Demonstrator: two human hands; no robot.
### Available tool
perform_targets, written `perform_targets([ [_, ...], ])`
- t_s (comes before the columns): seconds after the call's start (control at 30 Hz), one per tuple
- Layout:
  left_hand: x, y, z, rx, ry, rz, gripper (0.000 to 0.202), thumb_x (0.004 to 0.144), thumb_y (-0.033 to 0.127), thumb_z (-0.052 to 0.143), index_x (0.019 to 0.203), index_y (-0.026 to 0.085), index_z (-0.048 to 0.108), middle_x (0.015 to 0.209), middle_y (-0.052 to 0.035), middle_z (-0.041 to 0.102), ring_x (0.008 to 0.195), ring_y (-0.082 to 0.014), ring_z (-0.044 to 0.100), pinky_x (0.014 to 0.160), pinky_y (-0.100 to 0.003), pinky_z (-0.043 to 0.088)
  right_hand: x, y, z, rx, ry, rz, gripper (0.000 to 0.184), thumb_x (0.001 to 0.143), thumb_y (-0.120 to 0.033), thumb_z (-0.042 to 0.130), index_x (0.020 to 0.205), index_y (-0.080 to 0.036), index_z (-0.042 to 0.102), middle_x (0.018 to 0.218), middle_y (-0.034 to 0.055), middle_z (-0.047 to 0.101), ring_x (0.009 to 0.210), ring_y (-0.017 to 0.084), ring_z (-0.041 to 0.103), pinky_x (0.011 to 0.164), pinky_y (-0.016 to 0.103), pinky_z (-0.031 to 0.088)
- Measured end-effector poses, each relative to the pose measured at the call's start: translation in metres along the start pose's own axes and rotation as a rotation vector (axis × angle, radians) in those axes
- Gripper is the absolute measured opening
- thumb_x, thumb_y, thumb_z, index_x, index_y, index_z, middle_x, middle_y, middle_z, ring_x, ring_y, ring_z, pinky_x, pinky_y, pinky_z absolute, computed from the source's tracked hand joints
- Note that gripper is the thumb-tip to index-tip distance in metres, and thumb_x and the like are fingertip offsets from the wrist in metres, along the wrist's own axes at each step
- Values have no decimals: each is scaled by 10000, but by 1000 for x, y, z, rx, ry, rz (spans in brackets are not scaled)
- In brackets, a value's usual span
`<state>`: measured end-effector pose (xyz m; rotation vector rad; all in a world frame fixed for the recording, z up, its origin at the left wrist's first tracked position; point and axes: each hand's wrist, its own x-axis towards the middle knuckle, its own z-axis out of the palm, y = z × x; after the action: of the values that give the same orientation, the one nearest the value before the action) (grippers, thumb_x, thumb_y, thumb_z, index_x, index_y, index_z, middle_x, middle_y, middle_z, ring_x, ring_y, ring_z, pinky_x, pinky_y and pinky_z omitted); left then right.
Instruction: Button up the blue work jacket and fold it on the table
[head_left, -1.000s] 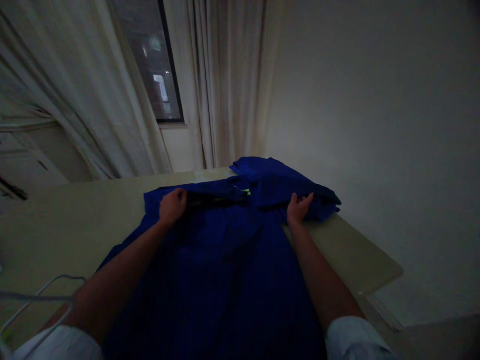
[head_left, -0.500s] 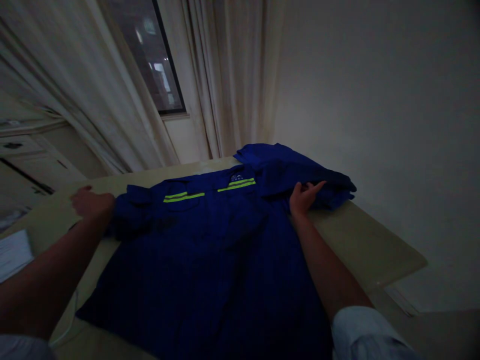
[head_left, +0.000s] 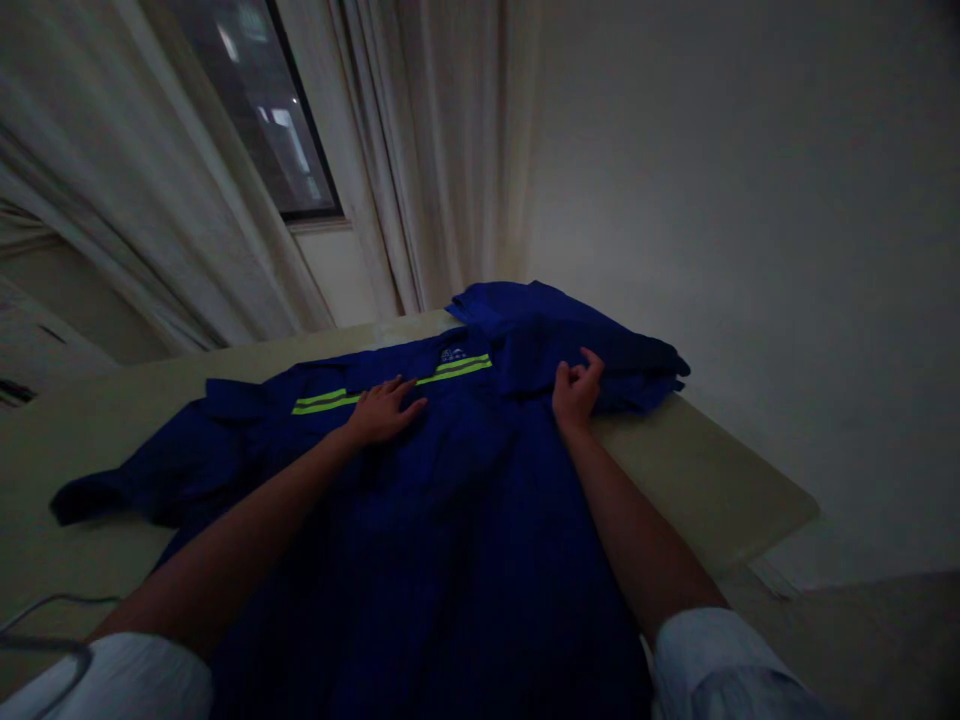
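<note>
A dark blue short-sleeved work shirt [head_left: 450, 560] lies spread on the table, with yellow-green reflective stripes and a small pale logo across the chest. My left hand [head_left: 382, 410] rests flat on the chest, fingers stretched over the stripes near the middle. At the sleeve on the right, my right hand [head_left: 576, 392] touches the cloth with its fingers loosely bent and apart; nothing shows gripped in them. The left sleeve [head_left: 112, 490] extends out flat toward the table's left side. Bunched blue cloth [head_left: 570, 320] lies at the far right, by the collar end.
The pale table [head_left: 720, 490] has its right corner near a plain wall [head_left: 712, 250]. Long curtains [head_left: 450, 150] hang beside a dark window [head_left: 262, 110] behind it. A thin cable [head_left: 60, 600] runs at the lower left.
My left hand has come from beyond the left sleeve onto the chest. That sleeve, bunched before, now lies stretched out. My right hand stays by the right sleeve, its index finger more bent.
</note>
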<state>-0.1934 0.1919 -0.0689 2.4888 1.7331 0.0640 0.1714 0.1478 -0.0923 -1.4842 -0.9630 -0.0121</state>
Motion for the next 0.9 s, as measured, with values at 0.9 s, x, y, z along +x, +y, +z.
perform_targets([
  [0.9, -219, -10, 3, 156, 247, -79, 746, 1034, 562, 288, 1626, 116, 372, 1698, -184, 340, 1547, -355, 366, 1250, -576, 301, 4, 7, 0, 2, -33, 16, 432, 895, -321, 530, 1295, -163, 503, 626, -77, 473, 570, 190, 512, 686, 336, 415],
])
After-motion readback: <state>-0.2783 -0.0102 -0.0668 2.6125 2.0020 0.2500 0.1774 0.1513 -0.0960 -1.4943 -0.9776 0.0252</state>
